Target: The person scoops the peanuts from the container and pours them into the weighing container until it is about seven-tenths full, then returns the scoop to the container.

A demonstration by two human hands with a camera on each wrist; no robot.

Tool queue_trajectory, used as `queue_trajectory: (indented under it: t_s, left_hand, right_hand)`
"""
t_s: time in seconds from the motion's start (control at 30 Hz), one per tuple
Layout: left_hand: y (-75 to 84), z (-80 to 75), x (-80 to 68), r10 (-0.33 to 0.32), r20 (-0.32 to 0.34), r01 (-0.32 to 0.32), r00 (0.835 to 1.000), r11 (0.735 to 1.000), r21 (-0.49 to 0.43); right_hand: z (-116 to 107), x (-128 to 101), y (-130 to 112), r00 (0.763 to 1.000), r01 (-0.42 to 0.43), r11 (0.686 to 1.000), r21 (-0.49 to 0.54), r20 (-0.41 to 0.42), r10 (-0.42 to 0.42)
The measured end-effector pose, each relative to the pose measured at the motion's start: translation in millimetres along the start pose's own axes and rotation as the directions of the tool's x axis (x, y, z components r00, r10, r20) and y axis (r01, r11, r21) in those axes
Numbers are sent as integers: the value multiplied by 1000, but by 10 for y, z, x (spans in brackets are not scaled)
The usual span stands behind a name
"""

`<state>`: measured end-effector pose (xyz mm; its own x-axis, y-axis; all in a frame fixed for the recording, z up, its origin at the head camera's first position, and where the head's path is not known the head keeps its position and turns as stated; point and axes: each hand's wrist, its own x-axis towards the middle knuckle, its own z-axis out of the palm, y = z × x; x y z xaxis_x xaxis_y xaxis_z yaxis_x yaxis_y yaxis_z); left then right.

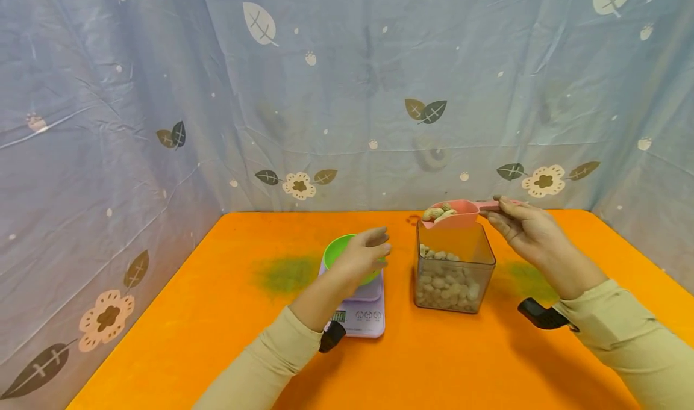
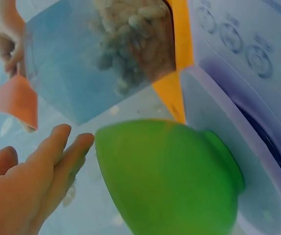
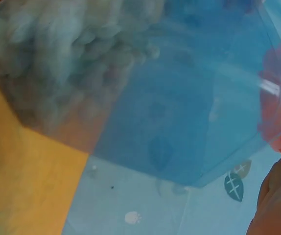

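**A heaped scoop over the container's rim, with a bowl waiting on the scale**

The right hand (image 1: 523, 226) pinches the handle of a pink scoop (image 1: 454, 214), fingers curled round it, and holds the scoop level just above the open top of a clear container (image 1: 454, 267). Peanuts (image 1: 439, 212) are piled in the scoop above its edge; more peanuts fill the lower part of the container. The left hand (image 1: 364, 254) rests against the near side of a green bowl (image 1: 337, 250), fingers straight and relaxed, gripping nothing. The bowl sits on a small lilac scale (image 1: 364, 313).

The likeliest mishap is a spill. The load is heaped, so any tilt or jolt of the scoop could roll peanuts off onto the orange table (image 1: 228, 313). The scoop's underside hangs close to the container's rim, and a knock there could shake nuts loose or shove the light container. The left hand bearing on the bowl could also push it off centre on the scale, or press on the plate.

As for room, the gap between container and bowl is narrow but open, and the table in front of both is bare. The cloth backdrop (image 1: 347, 97) stands well behind. The table's left and right edges lie well apart from the work.
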<state>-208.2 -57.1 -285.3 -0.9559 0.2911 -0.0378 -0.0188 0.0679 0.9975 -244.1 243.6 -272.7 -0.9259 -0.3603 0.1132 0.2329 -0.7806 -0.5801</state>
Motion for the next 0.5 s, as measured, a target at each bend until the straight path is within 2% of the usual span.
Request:
queue_trajectory:
  t_s: [0.2,0.37,0.5]
  left_hand:
    - [-12,-159,-59,-11,-67,13,998,1000,27]
    - [-14,-300,-80,9,-100,-7,995,1000,14]
    - [-2,-393,-104,35,-136,-27,990,998,59]
  right_hand:
    - [85,76,87,1000,3,1000,9,-5,-3]
    - [148,149,152,999,7,1000,-7,-46,-8]
    - [192,194,205,998,10,1000,-8,-62,-10]
